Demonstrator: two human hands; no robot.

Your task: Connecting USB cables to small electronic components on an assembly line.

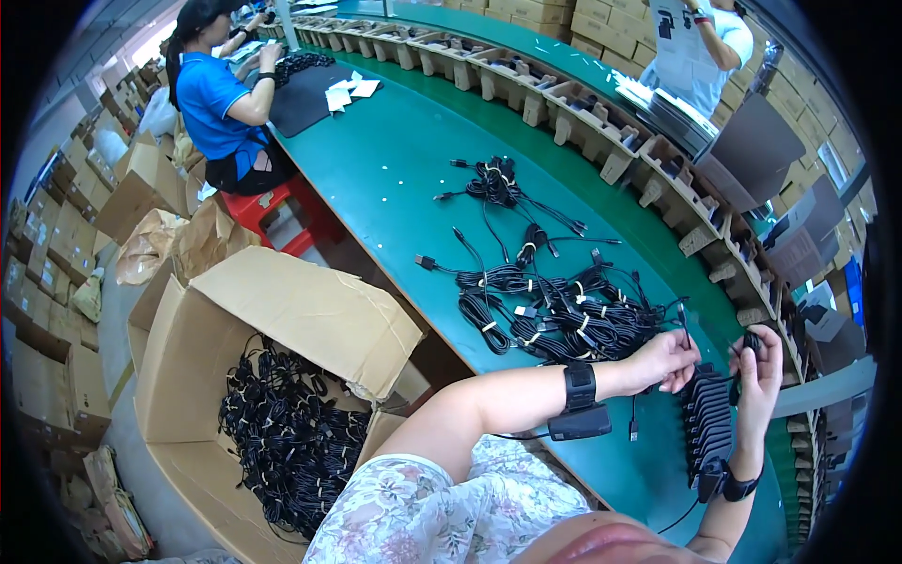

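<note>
My left hand [660, 363] is over the right part of the green bench, its fingertips pinched on the end of a black cable [684, 318]. To its right my right hand [761, 368] is raised, fingers closed round a small dark object [752, 342]; its kind is hard to make out. Between and below the hands stands a tight row of flat black pieces [708, 423]. Left of my left hand lies a pile of black cables [601, 315], coiled and tied with pale ties. A USB plug [633, 430] hangs below my left hand.
An open cardboard box [310, 301] full of tied black cables stands left of the green bench [376, 150]. Cardboard trays [583, 117] line a conveyor along the far side. A person in blue [214, 99] sits at the far left; another [714, 56] stands across.
</note>
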